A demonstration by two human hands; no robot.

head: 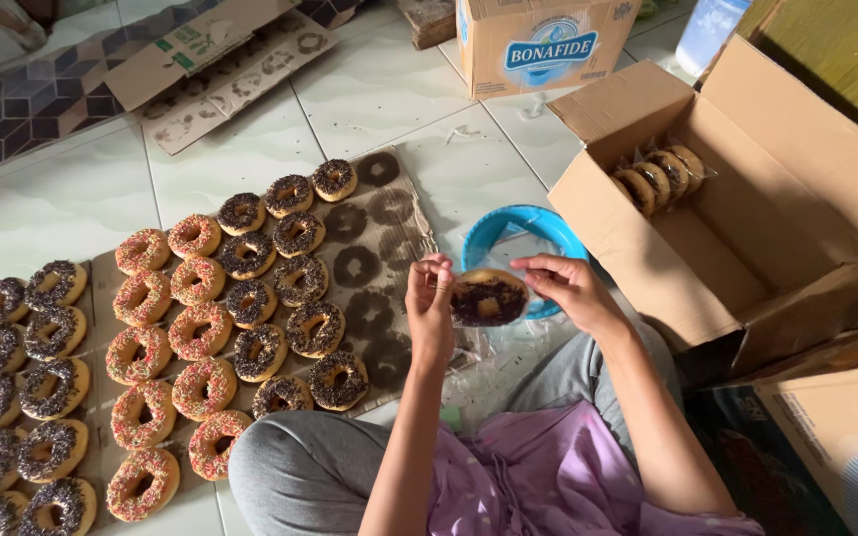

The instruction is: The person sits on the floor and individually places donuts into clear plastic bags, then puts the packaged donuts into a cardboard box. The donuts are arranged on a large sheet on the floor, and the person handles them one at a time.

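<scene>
Two hands on one chocolate-sprinkled donut (488, 297), frame centre: left hand (430, 308) pinches its 9 o'clock edge, right hand (568, 286) its 3 o'clock edge. Looks like bagging; grip the edges only, keep the topping level. Open carton (747, 258) at 3 o'clock, donut sheet (394, 248) at 9.

1. The left hand (430, 310) was raised in front of the body, its forearm rising steeply from the lower edge of the view, fingers curled and the thumb pinched against the fingertips in a closed grip.
2. The right hand (566, 285) sat level with it, just apart, palm turned down, fingers bent and pinched together.
3. The right forearm ran down and rightward to a bent elbow.
4. Both forearms were bare.
</scene>
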